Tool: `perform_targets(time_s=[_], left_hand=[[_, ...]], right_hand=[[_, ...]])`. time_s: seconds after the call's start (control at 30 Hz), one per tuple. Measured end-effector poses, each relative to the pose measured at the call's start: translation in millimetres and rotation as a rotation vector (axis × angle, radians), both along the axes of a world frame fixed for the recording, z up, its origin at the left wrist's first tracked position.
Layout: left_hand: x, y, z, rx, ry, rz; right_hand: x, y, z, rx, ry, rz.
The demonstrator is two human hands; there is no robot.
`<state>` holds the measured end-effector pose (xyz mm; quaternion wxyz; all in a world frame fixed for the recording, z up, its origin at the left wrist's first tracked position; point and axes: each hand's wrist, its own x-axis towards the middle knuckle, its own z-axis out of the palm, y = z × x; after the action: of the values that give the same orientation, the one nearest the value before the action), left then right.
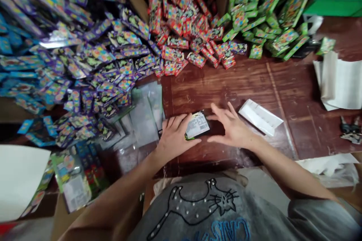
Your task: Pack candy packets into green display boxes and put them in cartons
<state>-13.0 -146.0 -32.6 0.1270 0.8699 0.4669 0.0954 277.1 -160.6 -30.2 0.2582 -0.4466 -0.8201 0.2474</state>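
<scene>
A small packet (197,125) with a white barcode label facing up is held on the dark wooden table (285,94), just in front of the person's grey shirt. The left hand (174,134) is laid flat beside it, fingers extended and the thumb pressed against the packet's left edge and lower side. The right hand (230,128) is spread open on the packet's right, fingers splayed and pointed toward it; whether the fingertips touch the packet cannot be told. Just beside the right hand a white folded sheet (260,116) is seen lying on the table. Clear plastic bags (144,118) are spread to the left of the left hand. Further back, 3 heaps of small wrapped packets are piled: purple packets (93,64) at the left, red packets (183,30) in the middle, and green packets (268,11) at the right. White paper (339,81) is seen at the right edge.
</scene>
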Motion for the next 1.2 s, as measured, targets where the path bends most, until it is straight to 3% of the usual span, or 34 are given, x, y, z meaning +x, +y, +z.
perform_targets(time_s=[0.1,0.27,0.37,0.43,0.57,0.7,0.8,0.9,0.97,1.03,1.13,1.2], left_hand=[[19.9,45.0,10.6,0.023,-0.014,-0.122],[91.2,171.1,16.2,0.259,-0.046,-0.256],[129.6,226.8,10.8,0.288,-0.042,-0.322],[139.3,241.3,8.1,0.283,-0.017,-0.362],[132.5,238.1,7.5,0.311,0.032,-0.369],[134.8,242.7,7.2,0.265,0.085,-0.334],[145.6,252.5,12.7,0.205,0.072,-0.312],[148.3,244.2,26.7,0.185,-0.052,-0.256],[143.1,219.5,34.4,0.116,-0.218,-0.177],[134.4,179.9,36.3,-0.077,-0.386,-0.132],[118.8,109.0,30.3,-0.396,-0.443,-0.169],[108.9,69.6,26.1,-0.392,-0.313,-0.195]], right_hand=[[59.1,37.6,16.1,0.11,-0.115,-0.261],[199.8,134.2,25.8,0.256,-0.416,-0.794],[241.0,178.3,21.3,0.153,-0.511,-0.864],[245.3,194.0,17.8,0.11,-0.54,-0.865],[238.2,198.0,11.0,0.142,-0.533,-0.856],[238.1,197.4,9.8,0.15,-0.519,-0.746],[228.3,193.8,30.3,0.181,-0.474,-0.705],[203.7,162.9,64.1,0.244,-0.436,-0.824],[181.6,122.1,78.2,0.249,-0.361,-0.831],[156.5,71.3,76.6,0.118,-0.134,-0.675],[116.3,-2.8,48.8,-0.194,-0.023,-0.378],[92.8,-40.4,25.3,-0.323,-0.01,-0.327]])
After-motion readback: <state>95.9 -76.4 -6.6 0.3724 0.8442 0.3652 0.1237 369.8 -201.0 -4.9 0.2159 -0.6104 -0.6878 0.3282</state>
